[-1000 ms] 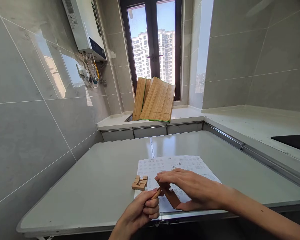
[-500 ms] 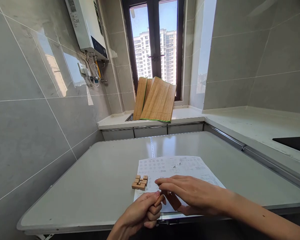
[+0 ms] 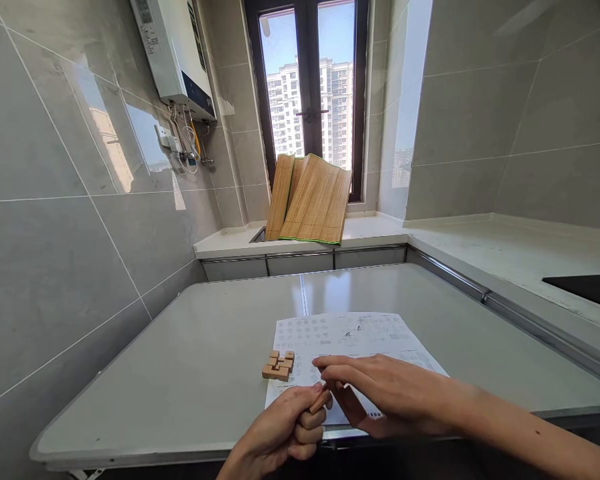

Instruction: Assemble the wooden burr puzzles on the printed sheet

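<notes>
My left hand (image 3: pixel 290 427) is closed over the front edge of the table, its thumb and bent fingers pinching a small wooden puzzle piece (image 3: pixel 321 401). Over and beside it, my right hand (image 3: pixel 385 393) has its fingers stretched toward the left thumb, with the fingertips close to the piece. The shaded underside of the right hand is hard to make out. Beyond the left hand, several notched wooden puzzle pieces (image 3: pixel 278 367) lie together at the left edge of a printed paper sheet (image 3: pixel 330 330). The hands cover the near part of the sheet.
The pale folding table (image 3: pixel 180 373) has a centre seam. Behind it runs a white counter (image 3: pixel 380 227) with a bamboo mat (image 3: pixel 315 203) leaning by the window (image 3: pixel 307 87). A water heater (image 3: pixel 175 60) hangs on the tiled left wall. A dark panel (image 3: pixel 585 290) lies at right.
Both hands stay almost where they were, the left still gripping the wooden piece. The right hand's fingers have shifted very slightly. The loose pieces and the sheet look unmoved.
</notes>
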A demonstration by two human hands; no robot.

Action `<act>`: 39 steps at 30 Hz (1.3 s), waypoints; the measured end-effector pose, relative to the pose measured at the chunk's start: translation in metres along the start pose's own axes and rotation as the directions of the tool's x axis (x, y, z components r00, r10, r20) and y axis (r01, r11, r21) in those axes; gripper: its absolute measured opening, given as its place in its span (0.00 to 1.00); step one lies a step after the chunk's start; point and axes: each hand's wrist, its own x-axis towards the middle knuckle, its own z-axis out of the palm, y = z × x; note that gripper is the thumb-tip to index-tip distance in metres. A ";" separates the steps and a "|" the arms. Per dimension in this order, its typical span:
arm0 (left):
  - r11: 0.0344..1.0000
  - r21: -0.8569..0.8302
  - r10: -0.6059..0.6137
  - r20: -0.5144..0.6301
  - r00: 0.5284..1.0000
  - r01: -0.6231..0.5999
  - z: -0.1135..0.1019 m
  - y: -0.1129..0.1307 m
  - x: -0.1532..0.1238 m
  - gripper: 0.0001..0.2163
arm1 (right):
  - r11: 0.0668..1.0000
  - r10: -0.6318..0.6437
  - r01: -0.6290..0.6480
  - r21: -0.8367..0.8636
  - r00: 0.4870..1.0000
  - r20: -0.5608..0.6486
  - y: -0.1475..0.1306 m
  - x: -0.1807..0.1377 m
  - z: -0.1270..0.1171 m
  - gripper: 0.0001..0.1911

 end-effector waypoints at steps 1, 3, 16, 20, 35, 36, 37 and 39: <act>1.000 -0.003 0.001 0.004 1.000 -0.001 0.001 0.000 0.000 0.20 | 1.000 0.004 -0.004 -0.004 1.000 -0.008 0.000 0.000 0.001 0.29; 1.000 -0.010 0.001 0.008 1.000 -0.001 0.002 0.001 -0.001 0.20 | 1.000 -0.001 0.000 -0.022 0.999 -0.044 0.000 0.000 0.002 0.28; 1.000 0.006 -0.012 0.009 1.000 0.012 0.009 0.003 -0.005 0.19 | 0.989 0.002 -0.005 0.149 1.000 0.024 -0.008 -0.009 -0.009 0.32; 0.998 -0.017 -0.062 0.066 0.996 0.063 0.011 0.004 -0.007 0.20 | 0.965 0.027 -0.040 0.259 0.998 0.053 -0.011 -0.012 -0.013 0.31; 0.998 0.058 0.000 -0.014 1.000 0.001 0.025 0.001 -0.015 0.17 | 0.999 -0.043 0.044 -0.011 0.998 0.052 -0.018 -0.019 -0.010 0.31; 0.998 0.068 0.008 -0.027 1.000 -0.006 0.025 0.000 -0.014 0.17 | 0.999 -0.048 0.049 -0.016 0.998 0.033 -0.018 -0.018 -0.009 0.31; 0.997 0.077 0.013 -0.035 0.999 -0.011 0.026 0.000 -0.014 0.17 | 0.998 -0.055 0.056 -0.023 0.998 0.015 -0.018 -0.017 -0.009 0.30; 0.996 0.091 0.018 -0.043 0.999 -0.014 0.026 -0.001 -0.013 0.17 | 0.996 -0.070 0.069 -0.058 0.997 -0.016 -0.019 -0.016 -0.008 0.28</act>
